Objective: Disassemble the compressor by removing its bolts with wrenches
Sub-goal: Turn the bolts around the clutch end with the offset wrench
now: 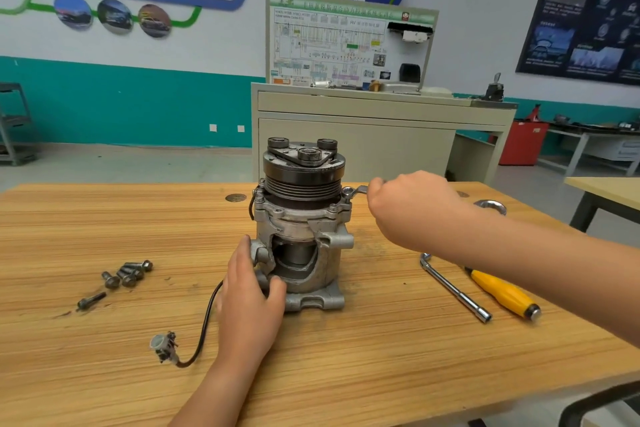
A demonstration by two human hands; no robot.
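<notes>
Currently upper bolt (347,191) engaged by wrench (362,188) gripped in right hand (412,208); compressor (301,218) clasped by left hand (249,291). Next: steady turn likely needed.

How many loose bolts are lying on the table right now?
5 bolts: four clustered left of the compressor, one alone nearer the camera. The cluster overlaps, so another may be hidden.

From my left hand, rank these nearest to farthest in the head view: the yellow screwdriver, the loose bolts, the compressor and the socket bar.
1. compressor: gripped at its base by the left hand.
2. loose bolts: to the left on the table.
3. socket bar: off to the right.
4. yellow screwdriver: farther right, beside the bar.
</notes>
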